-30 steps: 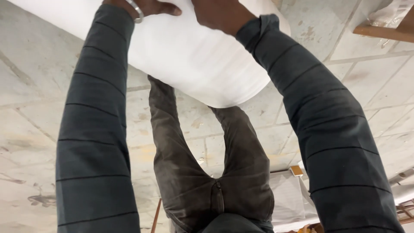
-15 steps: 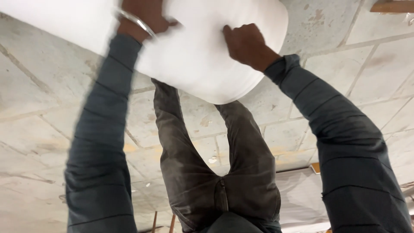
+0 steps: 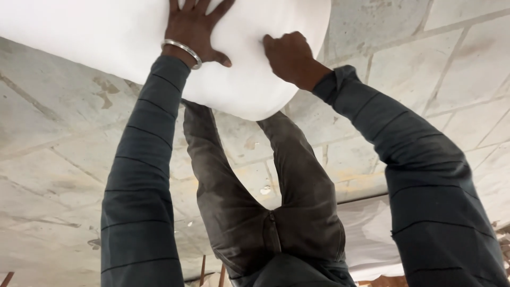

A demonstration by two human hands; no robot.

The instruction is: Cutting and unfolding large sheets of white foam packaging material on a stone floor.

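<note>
Floor [image 3: 441, 79]: grey concrete slabs, jointed in a grid, stained and patchy.
Trousers [image 3: 276, 212]: dark grey, worn, both legs in view above the floor.
Sheet [image 3: 372, 239]: pale plastic, lying on the floor at lower right, a dark edge line along its top.
Scrap [image 3: 265, 190]: small white fragment on the floor between the legs.

My left hand [image 3: 194, 29] lies flat on the big roll of foam sheeting [image 3: 95, 48], my right hand [image 3: 289, 56] beside it near the roll's end. My legs [image 3: 265, 202] stand between my arms, on the paved floor [image 3: 58, 159].
</note>
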